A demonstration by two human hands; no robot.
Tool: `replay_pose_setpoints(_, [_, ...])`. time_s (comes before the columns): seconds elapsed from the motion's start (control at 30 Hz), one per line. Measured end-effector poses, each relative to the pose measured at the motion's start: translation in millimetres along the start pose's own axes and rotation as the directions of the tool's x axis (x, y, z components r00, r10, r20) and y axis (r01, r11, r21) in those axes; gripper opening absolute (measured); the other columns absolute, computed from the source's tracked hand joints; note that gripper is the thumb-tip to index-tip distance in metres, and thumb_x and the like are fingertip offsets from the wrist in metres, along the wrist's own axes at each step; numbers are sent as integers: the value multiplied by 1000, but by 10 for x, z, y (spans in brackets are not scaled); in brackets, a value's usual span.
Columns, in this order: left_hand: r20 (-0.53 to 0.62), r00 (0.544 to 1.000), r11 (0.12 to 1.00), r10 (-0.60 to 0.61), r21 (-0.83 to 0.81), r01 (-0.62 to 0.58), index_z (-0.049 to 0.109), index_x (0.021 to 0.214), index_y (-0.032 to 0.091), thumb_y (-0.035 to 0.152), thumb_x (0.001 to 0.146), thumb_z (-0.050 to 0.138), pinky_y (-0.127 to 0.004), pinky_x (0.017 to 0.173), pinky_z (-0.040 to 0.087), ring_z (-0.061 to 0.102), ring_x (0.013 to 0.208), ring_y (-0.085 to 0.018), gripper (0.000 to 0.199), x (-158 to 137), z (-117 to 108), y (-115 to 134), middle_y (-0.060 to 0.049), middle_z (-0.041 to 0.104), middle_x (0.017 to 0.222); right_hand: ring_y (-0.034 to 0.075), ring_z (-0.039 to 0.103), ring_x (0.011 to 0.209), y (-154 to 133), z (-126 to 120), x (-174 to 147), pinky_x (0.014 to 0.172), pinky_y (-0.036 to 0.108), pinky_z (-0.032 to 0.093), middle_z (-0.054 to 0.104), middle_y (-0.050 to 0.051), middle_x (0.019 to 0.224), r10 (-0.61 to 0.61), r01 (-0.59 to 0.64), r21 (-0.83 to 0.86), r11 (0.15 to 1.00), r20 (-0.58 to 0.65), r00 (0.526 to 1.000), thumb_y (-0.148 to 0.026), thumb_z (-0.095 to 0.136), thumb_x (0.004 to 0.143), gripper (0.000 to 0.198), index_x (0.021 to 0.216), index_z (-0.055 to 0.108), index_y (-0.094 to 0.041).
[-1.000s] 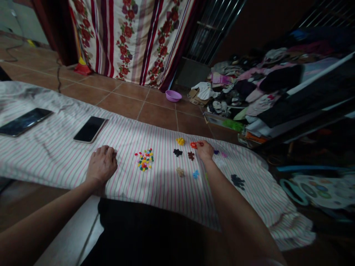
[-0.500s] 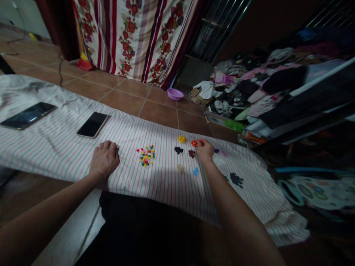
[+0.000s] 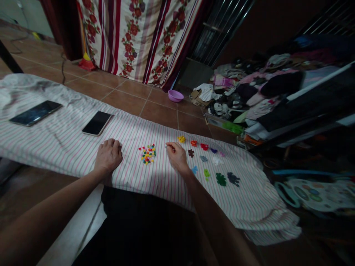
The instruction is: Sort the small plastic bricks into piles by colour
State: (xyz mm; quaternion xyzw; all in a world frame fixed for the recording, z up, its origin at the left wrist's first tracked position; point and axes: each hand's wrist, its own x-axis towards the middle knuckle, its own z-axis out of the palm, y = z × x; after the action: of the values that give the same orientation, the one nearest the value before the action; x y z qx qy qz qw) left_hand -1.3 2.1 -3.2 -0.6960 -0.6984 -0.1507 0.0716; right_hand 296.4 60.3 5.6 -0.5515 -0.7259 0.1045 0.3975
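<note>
My left hand [image 3: 108, 157] rests palm down on the striped cloth [image 3: 127, 129], its fingers curled in and no object showing in them. To its right is a mixed pile of small coloured beads [image 3: 147, 154]. Between that pile and the sorted groups hovers my right hand [image 3: 178, 158], thumb and fingers drawn together, with no bead visible at the tips. Around it are groups of yellow beads [image 3: 181, 139], orange beads [image 3: 193, 143], red beads [image 3: 204, 147], brown beads [image 3: 191, 153] and light blue beads [image 3: 195, 169]. My right hand hides the black and beige groups.
Two phones, a larger one [image 3: 36, 113] and a smaller one [image 3: 97, 123], lie on the left. Farther right are grey beads [image 3: 203, 159], dark green beads [image 3: 221, 179] and dark grey beads [image 3: 233, 179]. A purple basin [image 3: 175, 96] stands on the floor before heaped clothes [image 3: 249, 85].
My right hand has moved left from the red and orange groups toward the mixed pile, uncovering the red, grey and green groups. My left hand stays resting on the cloth. The view has shifted slightly.
</note>
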Motion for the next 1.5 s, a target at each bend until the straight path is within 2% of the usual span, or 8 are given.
replay_pose_setpoints(0.23, [-10, 1000, 1000, 6, 8, -6, 57, 102, 16, 26, 92, 37, -40, 79, 38, 53, 99, -29, 25, -1, 15, -9, -14, 59, 104, 15, 62, 73, -229, 321, -306, 71, 27, 53, 67, 5, 91, 1, -8, 60, 998, 115, 993, -19, 52, 83, 24, 95, 73, -22])
replay_pose_setpoints(0.4, [2, 1000, 1000, -7, 10, 7, 57, 101, 16, 25, 91, 37, -41, 80, 38, 53, 100, -29, 24, 2, -5, 6, -15, 60, 105, 18, 63, 84, -224, 431, -497, 75, 29, 54, 66, 7, 98, -28, 25, 32, 999, 90, 996, -18, 51, 84, 29, 105, 71, -20])
replay_pose_setpoints(0.5, [7, 1000, 1000, -8, 3, 8, 58, 101, 15, 26, 92, 36, -42, 80, 38, 53, 100, -30, 26, 3, -12, 8, -15, 60, 105, 19, 63, 88, -234, 444, -521, 78, 30, 54, 66, 7, 98, -27, 27, -1, 1000, 87, 996, -18, 51, 86, 27, 105, 70, -20])
replay_pose_setpoints(0.67, [12, 1000, 1000, -4, 8, 4, 58, 102, 15, 26, 92, 35, -42, 80, 38, 54, 99, -30, 28, -11, -29, 10, -16, 60, 105, 16, 64, 83, -278, 435, -499, 78, 29, 54, 66, 4, 97, 55, -57, 24, 998, 102, 993, -18, 51, 86, 24, 99, 70, -23])
replay_pose_setpoints(1.0, [12, 1000, 1000, -7, 2, 7, 60, 104, 14, 27, 92, 35, -41, 80, 38, 54, 97, -29, 31, -8, -28, 0, -16, 61, 105, 16, 62, 79, -261, 432, -502, 79, 29, 52, 65, 5, 97, 158, -154, 71, 985, -54, 986, -19, 47, 85, 31, 102, 73, -23])
replay_pose_setpoints(1.3, [32, 999, 998, 1, 63, -3, 58, 103, 14, 28, 93, 33, -39, 81, 39, 57, 99, -29, 30, -15, -84, 31, -15, 62, 105, 17, 63, 79, -278, 413, -512, 79, 30, 52, 65, 6, 93, 184, -174, 106, 979, -90, 979, -26, 50, 90, 24, 99, 71, -21])
replay_pose_setpoints(1.5, [25, 1000, 999, 13, 48, -14, 58, 102, 15, 27, 92, 35, -40, 81, 40, 58, 100, -30, 28, -19, -94, 28, -16, 62, 104, 18, 65, 82, -297, 415, -527, 79, 30, 53, 69, 5, 91, 216, -195, 163, 967, -123, 969, -33, 53, 92, 19, 95, 67, -22])
